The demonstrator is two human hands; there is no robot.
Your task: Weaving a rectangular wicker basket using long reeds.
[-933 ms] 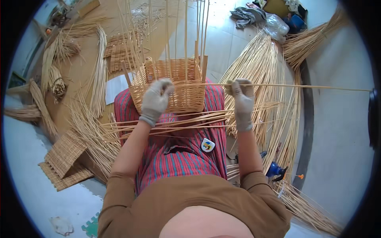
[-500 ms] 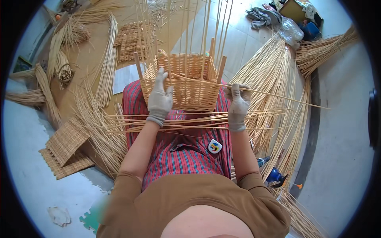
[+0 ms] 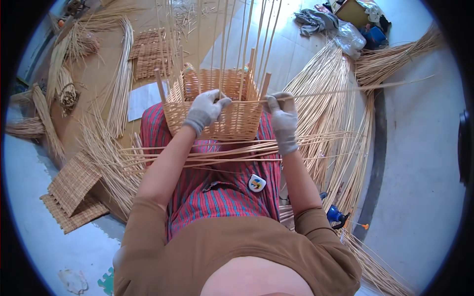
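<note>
- Around me spreads the tiled floor (image 3: 295, 52), a pale bundle of canes (image 3: 316, 81) fanned at far right.
- On my lap sits the wicker basket (image 3: 237, 121), its tall stakes cut off at the far edge.
- My gloved left hand (image 3: 205, 109) bends over its near wall; I cannot tell whether it grips.
- My right hand (image 3: 284, 118), raised just right, pinches a thin strand (image 3: 345, 91), blurred rightward.

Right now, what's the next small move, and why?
Probably draw the strand snug with the right hand: it holds the strand, whose long free end reaches out to the right, while the left hand is at the basket's front rim.
</note>
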